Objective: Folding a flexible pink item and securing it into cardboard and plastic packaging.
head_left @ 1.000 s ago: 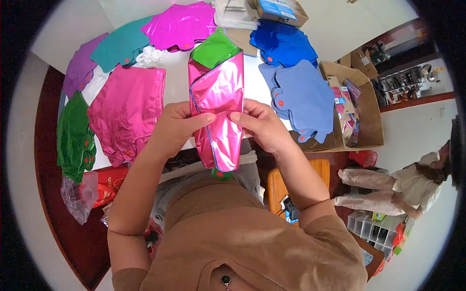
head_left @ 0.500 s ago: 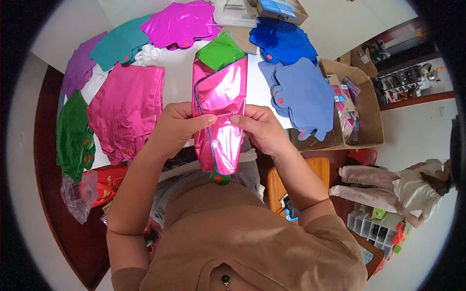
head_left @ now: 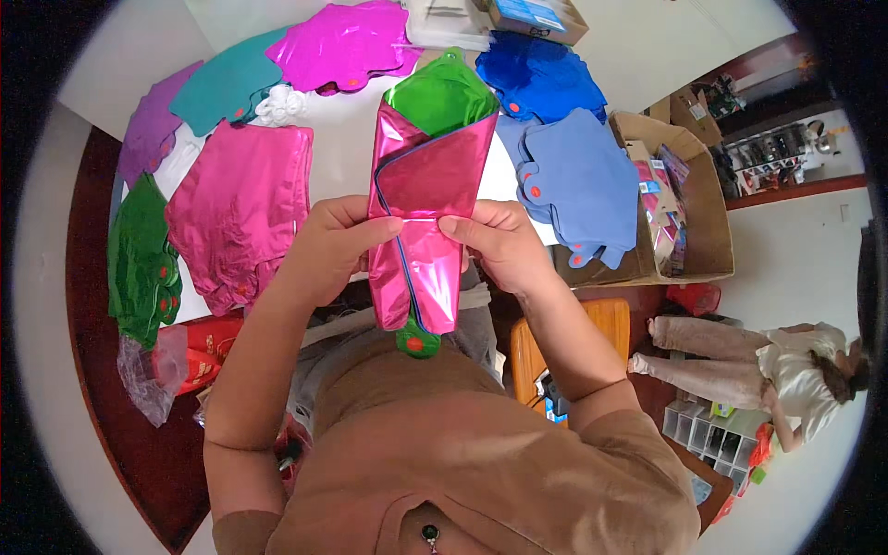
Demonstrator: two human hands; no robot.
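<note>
A folded pink foil sheet (head_left: 435, 176) is held up in front of me, wrapped around a shiny green foil sheet (head_left: 442, 97). The green shows at the top, and its tab with a red dot sticks out below. A dark blue edge runs down the pink fold. My left hand (head_left: 340, 242) pinches the left side, thumb on the front and fingers behind. My right hand (head_left: 499, 242) grips the right side the same way. Between the two thumbs a bright line crosses the foil. A stack of matching pink sheets (head_left: 242, 208) lies to the left.
Around the white table (head_left: 347, 157) lie stacks of green (head_left: 143, 259), purple (head_left: 157, 125), teal (head_left: 227, 83), magenta (head_left: 342, 46), dark blue (head_left: 546, 79) and grey-blue sheets (head_left: 583, 180). A cardboard box (head_left: 708, 208) stands at right. Farther right is another person (head_left: 795, 370).
The bundle's upper part has tilted right and its top opening has widened, showing more green. A bright line now shows between my thumbs. The other person has shifted slightly.
</note>
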